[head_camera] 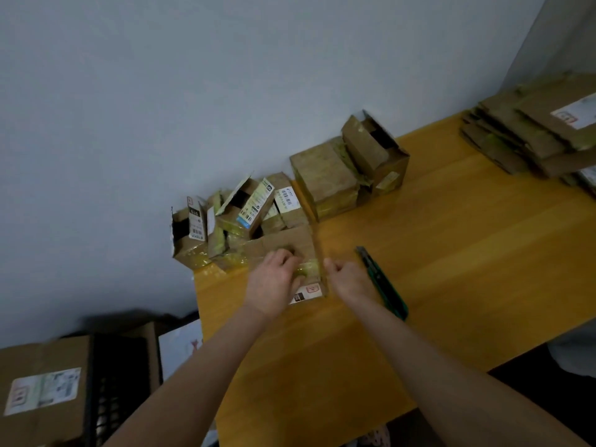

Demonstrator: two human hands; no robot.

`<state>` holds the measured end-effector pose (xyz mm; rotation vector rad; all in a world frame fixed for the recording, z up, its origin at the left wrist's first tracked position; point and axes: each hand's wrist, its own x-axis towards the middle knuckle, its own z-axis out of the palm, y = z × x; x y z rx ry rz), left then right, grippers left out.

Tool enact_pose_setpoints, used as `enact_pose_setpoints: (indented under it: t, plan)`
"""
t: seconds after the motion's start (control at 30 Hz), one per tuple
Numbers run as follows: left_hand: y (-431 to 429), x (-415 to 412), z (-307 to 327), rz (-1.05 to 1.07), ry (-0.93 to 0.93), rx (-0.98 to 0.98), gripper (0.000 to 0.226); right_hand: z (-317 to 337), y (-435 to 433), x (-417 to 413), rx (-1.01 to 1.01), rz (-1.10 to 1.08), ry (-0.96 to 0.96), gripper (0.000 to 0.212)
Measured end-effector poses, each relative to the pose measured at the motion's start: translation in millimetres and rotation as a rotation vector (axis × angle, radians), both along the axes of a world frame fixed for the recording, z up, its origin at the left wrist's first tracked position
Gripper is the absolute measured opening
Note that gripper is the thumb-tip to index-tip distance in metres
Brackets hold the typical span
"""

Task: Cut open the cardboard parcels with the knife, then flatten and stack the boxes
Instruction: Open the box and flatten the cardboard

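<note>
A brown cardboard parcel (pixel 292 250) with yellowish tape and a white label lies on the yellow wooden table (pixel 451 253) in front of me. My left hand (pixel 274 285) grips its near left side, fingers curled over the taped top. My right hand (pixel 346 279) is at the parcel's right edge with curled fingers, thumb against the cardboard. The green utility knife (pixel 382 282) lies on the table just right of my right hand, in nobody's grip.
Several parcels, some with open flaps (pixel 245 211), stand against the grey wall. Two bigger boxes (pixel 348 169) sit further right. A stack of flattened boxes (pixel 532 137) fills the table's far right. A large box (pixel 45 391) and black crate (pixel 119 375) sit left, below the table.
</note>
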<state>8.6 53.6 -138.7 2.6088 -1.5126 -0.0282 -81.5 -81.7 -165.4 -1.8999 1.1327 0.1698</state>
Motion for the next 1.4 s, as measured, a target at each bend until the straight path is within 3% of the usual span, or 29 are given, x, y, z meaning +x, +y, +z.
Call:
enact_pose_setpoints:
  t: [0.1,0.3,0.43,0.6,0.73,0.93,1.07,1.4]
  plan:
    - [-1,-9,-11,0.123,0.067,0.262,0.073,-18,-23,-20,-0.244,0.049,0.168,0.039]
    - [-7,-8,-14,0.157,0.000,0.261,0.070,-52,-52,-57,-0.408,0.163,0.478,0.040]
    - [-7,-10,-11,0.129,0.010,0.284,0.060,-54,-46,-56,-0.311,0.104,0.367,0.036]
    - [-5,-10,4,0.120,0.027,0.370,0.054,-35,-28,-73,-0.167,0.141,-0.026,0.046]
    - [-7,-11,11,0.121,0.014,0.425,0.052,-13,-16,-93,-0.195,0.218,-0.193,0.047]
    - [-7,-18,10,0.129,0.016,0.425,0.052,3,-11,-99,-0.302,0.361,-0.204,0.050]
    - [-6,-20,5,0.151,0.054,0.409,0.052,17,-10,-96,-0.375,0.450,-0.061,0.051]
    - [-4,-25,-1,0.202,0.103,0.331,0.051,13,-6,-94,-0.255,0.431,-0.048,0.050]
